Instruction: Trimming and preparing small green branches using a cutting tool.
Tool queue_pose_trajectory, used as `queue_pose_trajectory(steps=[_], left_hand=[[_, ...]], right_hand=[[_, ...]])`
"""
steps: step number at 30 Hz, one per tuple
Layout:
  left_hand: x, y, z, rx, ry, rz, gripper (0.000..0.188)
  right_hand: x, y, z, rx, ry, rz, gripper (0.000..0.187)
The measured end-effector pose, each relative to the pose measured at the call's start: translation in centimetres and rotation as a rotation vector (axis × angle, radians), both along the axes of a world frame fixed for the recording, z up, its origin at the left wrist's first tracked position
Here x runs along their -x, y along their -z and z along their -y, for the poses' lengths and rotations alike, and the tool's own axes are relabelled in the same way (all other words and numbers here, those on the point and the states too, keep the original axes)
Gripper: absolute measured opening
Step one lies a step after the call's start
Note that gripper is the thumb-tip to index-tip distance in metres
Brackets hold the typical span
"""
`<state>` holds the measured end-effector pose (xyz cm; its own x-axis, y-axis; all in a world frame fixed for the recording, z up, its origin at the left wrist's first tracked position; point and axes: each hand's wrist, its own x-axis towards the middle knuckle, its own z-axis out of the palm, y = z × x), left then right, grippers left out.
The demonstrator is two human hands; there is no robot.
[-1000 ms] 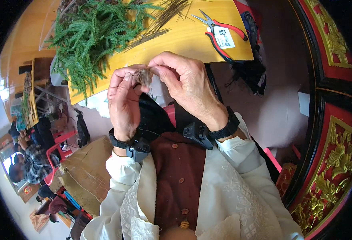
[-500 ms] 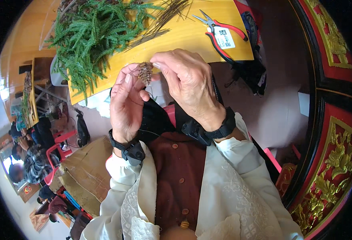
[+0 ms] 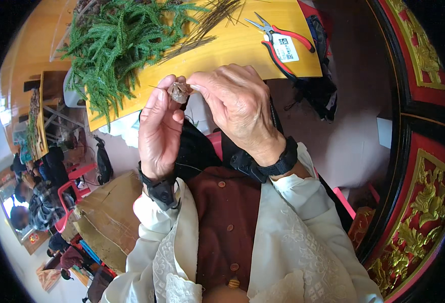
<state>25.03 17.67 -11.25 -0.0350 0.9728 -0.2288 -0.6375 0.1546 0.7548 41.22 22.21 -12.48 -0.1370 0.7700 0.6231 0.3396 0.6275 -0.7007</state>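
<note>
My left hand (image 3: 160,118) holds a small brown pine cone (image 3: 178,93) between thumb and fingers, its base turned toward me. A thin dark wire (image 3: 155,87) pokes out to the left past the left fingertips. At the cone's right edge, my right hand (image 3: 237,98) is closed in a pinch of thumb and forefinger, on what looks like the other end of that wire; the fingers mostly hide it. Both hands are raised just in front of the yellow table's near edge (image 3: 146,91).
Green artificial pine sprigs (image 3: 113,50) are heaped on the table's left side, beside loose thin brown wires (image 3: 194,43). Red-handled pliers (image 3: 278,43) rest on a white label at the right. A cardboard box (image 3: 108,219) stands to my left. Other people (image 3: 48,202) sit farther left.
The pine cone has tilted, from hanging lengthwise to showing its base. A wire end now shows left of my left fingers. Both hands have stayed nearly in place.
</note>
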Motion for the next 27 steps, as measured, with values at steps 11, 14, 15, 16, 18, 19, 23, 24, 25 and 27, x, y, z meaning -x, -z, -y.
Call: queue_pose_trajectory(steps=[11, 14, 15, 16, 18, 19, 23, 24, 25, 27], left_hand=[[-0.7, -0.4, -0.3, -0.105, -0.012, -0.194, 0.022], [-0.2, -0.3, -0.2, -0.121, -0.001, -0.229, 0.022], [-0.1, -0.2, -0.2, -0.133, 0.014, -0.238, 0.022], [0.0, -0.1, -0.2, -0.132, 0.015, -0.236, 0.022], [0.2, -0.1, -0.2, -0.137, 0.043, -0.308, 0.020], [0.3, -0.1, -0.2, -0.136, 0.043, -0.308, 0.020], [0.8, -0.2, -0.1, -0.126, 0.116, -0.344, 0.020], [0.9, -0.3, 0.0, -0.121, 0.151, -0.345, 0.020], [1.1, -0.3, 0.0, -0.120, 0.152, -0.344, 0.020], [1.4, -0.3, 0.2, -0.061, 0.200, -0.347, 0.019]], right_hand=[[0.2, -0.1, 0.0, 0.105, -0.077, -0.129, 0.012], [0.3, -0.1, 0.0, 0.195, -0.150, -0.179, 0.009], [0.3, 0.0, 0.0, 0.221, -0.173, -0.195, 0.008], [0.2, 0.1, -0.1, 0.247, -0.196, -0.211, 0.007], [0.0, 0.1, -0.1, 0.243, -0.203, -0.187, 0.007], [-0.1, 0.1, -0.2, 0.238, -0.211, -0.163, 0.007], [-0.2, 0.0, -0.1, 0.242, -0.231, -0.140, 0.007], [-0.2, 0.2, -0.1, 0.228, -0.237, -0.123, 0.007], [-0.2, 0.4, -0.1, 0.215, -0.243, -0.105, 0.006], [-0.2, 0.4, -0.1, 0.221, -0.262, -0.105, 0.006]])
